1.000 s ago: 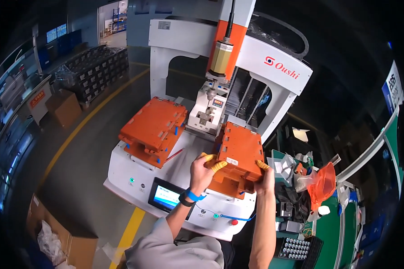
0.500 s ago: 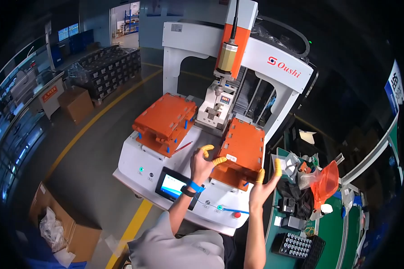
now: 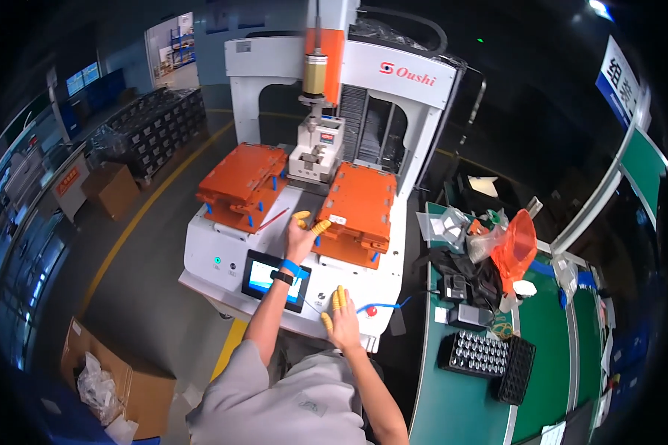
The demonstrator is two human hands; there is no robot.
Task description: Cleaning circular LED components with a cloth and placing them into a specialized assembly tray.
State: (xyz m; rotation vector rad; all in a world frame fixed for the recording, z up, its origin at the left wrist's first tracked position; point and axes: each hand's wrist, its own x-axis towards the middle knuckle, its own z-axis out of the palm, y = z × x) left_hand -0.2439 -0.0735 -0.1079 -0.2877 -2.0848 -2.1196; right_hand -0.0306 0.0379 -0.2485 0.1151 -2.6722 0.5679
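Yellow finger covers are on the fingertips of both my hands. My left hand (image 3: pixel 299 239) is over the white machine bed beside the near left corner of the right orange fixture (image 3: pixel 358 199), finger and thumb apart, holding nothing. The thumb overlaps the fixture's edge; whether it touches cannot be told. My right hand (image 3: pixel 341 323) is at the machine's front panel, fingers stretched forward and thumb apart, next to a red push button (image 3: pixel 372 311). Whatever lies under its fingers is hidden. A touch screen (image 3: pixel 271 281) is lit between my arms. I wear a blue wrist strap (image 3: pixel 295 269) on my left wrist.
A second orange fixture (image 3: pixel 243 178) stands at left, with a red pen-like stick (image 3: pixel 273 220) beside it. An orange-and-white screwdriving head (image 3: pixel 315 74) hangs above a white feeder (image 3: pixel 316 152). At right, a green bench (image 3: pixel 453 408) bears black trays (image 3: pixel 476 354) and plastic bags.
My right hand has left the right fixture's near right corner and come down toward the front panel. My left hand stays by the fixture's left corner. The view has shifted.
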